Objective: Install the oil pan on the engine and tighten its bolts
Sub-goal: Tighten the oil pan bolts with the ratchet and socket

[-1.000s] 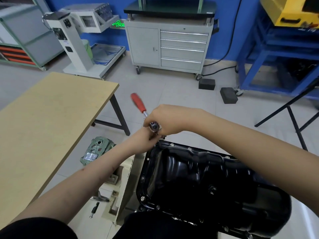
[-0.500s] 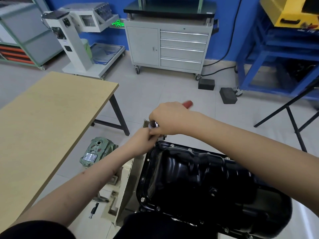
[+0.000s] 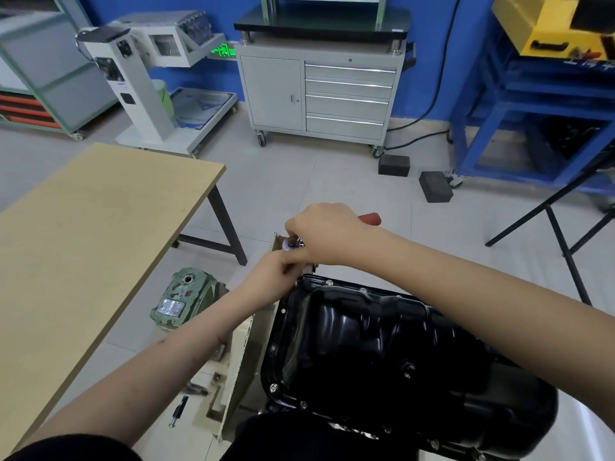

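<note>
Black oil pan (image 3: 382, 344) is sitting upside-down on the engine, filling the lower middle of the view from about 6 to 4 o'clock, with a row of bolts (image 3: 273, 388) showing along its flange. Both hands are bunched together at the pan's far left corner, dead centre of the frame.

The right hand (image 3: 327, 236) is wrapped around a ratchet (image 3: 293, 243); you can see the shiny head poking out under the knuckles and the red handle (image 3: 369, 218) sticking out past the hand toward 2 o'clock. The left hand (image 3: 269, 277) comes in from 7 o'clock, fingers curled in just under the ratchet head, pinching what looks like the socket or extension there, though the exact contact is hidden by the other hand.

Rest of the shop: the wooden desk (image 3: 83, 234) takes up the 9 o'clock side, and a green gearbox-looking casting (image 3: 184, 301) sits on the floor between it and the engine stand. There's a small loose tool bit (image 3: 178, 410) on the floor at 7 o'clock. A grey drawer cabinet (image 3: 319, 91) is up at 12, with two black blocks (image 3: 436, 187) on the floor near 1 o'clock.
</note>
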A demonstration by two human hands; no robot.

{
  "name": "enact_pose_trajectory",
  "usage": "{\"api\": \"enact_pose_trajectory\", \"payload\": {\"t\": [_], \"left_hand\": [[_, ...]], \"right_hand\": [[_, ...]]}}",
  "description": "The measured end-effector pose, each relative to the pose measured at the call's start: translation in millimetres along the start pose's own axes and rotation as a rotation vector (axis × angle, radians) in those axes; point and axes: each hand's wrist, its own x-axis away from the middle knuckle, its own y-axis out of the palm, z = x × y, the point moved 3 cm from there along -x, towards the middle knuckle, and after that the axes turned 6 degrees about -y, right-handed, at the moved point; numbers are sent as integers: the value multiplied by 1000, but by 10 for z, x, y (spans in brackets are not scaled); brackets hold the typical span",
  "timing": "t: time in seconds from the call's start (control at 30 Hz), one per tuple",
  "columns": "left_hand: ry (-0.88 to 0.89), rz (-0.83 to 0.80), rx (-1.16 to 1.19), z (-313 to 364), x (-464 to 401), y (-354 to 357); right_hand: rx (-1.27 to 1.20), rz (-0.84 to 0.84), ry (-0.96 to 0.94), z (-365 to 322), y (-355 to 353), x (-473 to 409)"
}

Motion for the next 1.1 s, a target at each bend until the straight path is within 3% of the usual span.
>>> {"api": "enact_pose_trajectory", "payload": {"t": [0.23, 0.37, 0.63, 0.9, 1.0, 1.1], "left_hand": [[96, -77, -55, 112, 27, -17], [89, -80, -14, 64, 52, -17], [-70, -2, 8, -82, -10, 57], [101, -80, -21, 36, 21, 44], [82, -62, 19, -27, 15, 51], [-10, 3, 83, -115, -3, 71]], "right_hand": [[-92, -144, -127, -37, -16, 9], [-28, -111, -194, -99, -7, -10], [79, 1, -16, -145, 5, -8], [-64, -219, -186, -136, -47, 12], [-36, -183, -185, -151, -36, -9], [53, -77, -58, -120, -37, -45]]}}
